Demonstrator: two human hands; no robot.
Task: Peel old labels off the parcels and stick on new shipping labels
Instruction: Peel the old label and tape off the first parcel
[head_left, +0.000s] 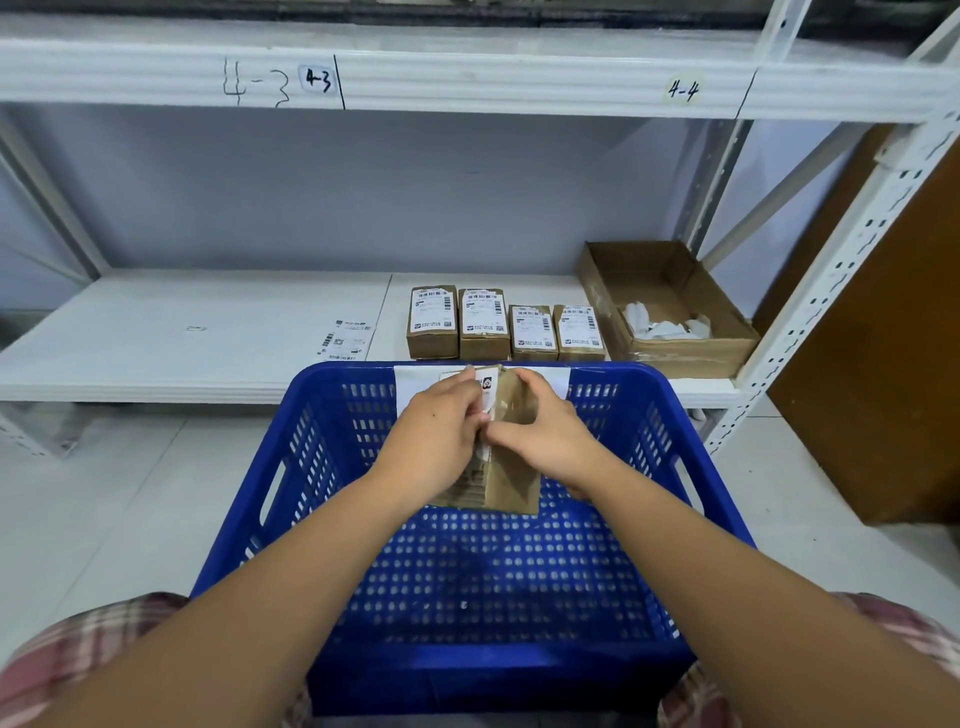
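- Over the blue perforated plastic basket (719, 470), both hands hold a small brown cardboard parcel (511, 486) upright, above the basket's floor near its far wall.
- The left hand (441, 436) grips the parcel's left face, fingers curled over a white printed label (485, 388) stuck there.
- The right hand (540, 431) grips the right face, fingers bent over the top edge, thumb tip meeting the left hand at the label's edge; whether it pinches the label itself I cannot tell.
- Beyond the basket, on the white metal shelf (182, 332), four labelled brown parcels (484, 326) stand side by side in a row, touching.
- Left of the row a sheet of white shipping labels (347, 340) lies flat on the shelf.
- Right of the row sits an open shallow cardboard box (691, 354) holding white paper scraps (660, 326).
- The upper shelf beam bears the handwritten marks "4-3" (318, 79) and "4-4" (683, 91).
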